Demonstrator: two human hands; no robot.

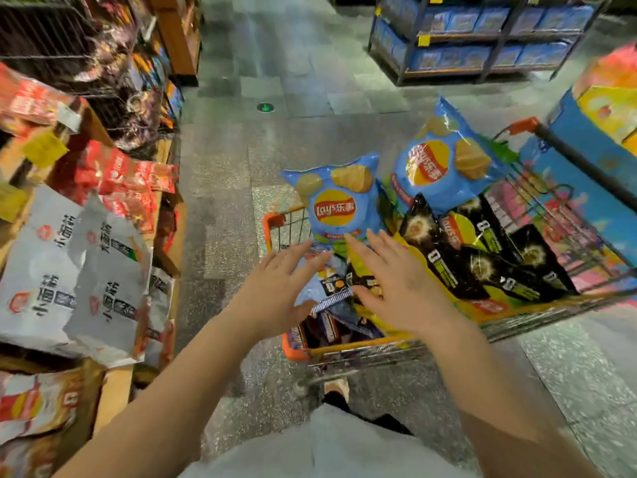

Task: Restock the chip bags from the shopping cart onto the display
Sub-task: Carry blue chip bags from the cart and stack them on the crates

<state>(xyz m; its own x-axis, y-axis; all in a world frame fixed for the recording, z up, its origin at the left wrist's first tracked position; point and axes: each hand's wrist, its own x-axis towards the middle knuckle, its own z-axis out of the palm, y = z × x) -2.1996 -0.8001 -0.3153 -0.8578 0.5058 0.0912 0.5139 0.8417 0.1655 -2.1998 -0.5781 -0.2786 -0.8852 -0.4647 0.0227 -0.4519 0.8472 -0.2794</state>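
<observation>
Item: chip bags, in transit. Location: shopping cart (348, 350), centre to right of frame, orange-trimmed wire basket.

Contents you have to work through:
- near blue bag (336, 198), standing upright at the cart's front left corner, centre of frame;
- second blue bag (444, 167), tilted, just right of the first and higher in the frame;
- black bags (489, 257), several overlapping, lying toward the right of the cart;
- darker packs low in the cart under your hands, too blurred to name.

Progress: judged from the load, the cart looks close to full, so nearly all of the restocking is left. No bag is lifted. The display (113, 384), a wooden stand along the left edge of the frame, carries white bags (79, 281) and red packs (120, 181); whether any came from this cart cannot be told.

Hands:
- your left hand (275, 288), just left of centre, fingers straight and spread, holding nothing; fingertips lie just below the near blue bag, contact unclear;
- your right hand (396, 284), beside it, fingers likewise spread and extended over the cart, gripping nothing.

Judgement: you are reaching, both hands, for the near blue bag.

Surrounds: grey tiled floor; blue-stocked shelving (482, 39), upper right of frame.
</observation>
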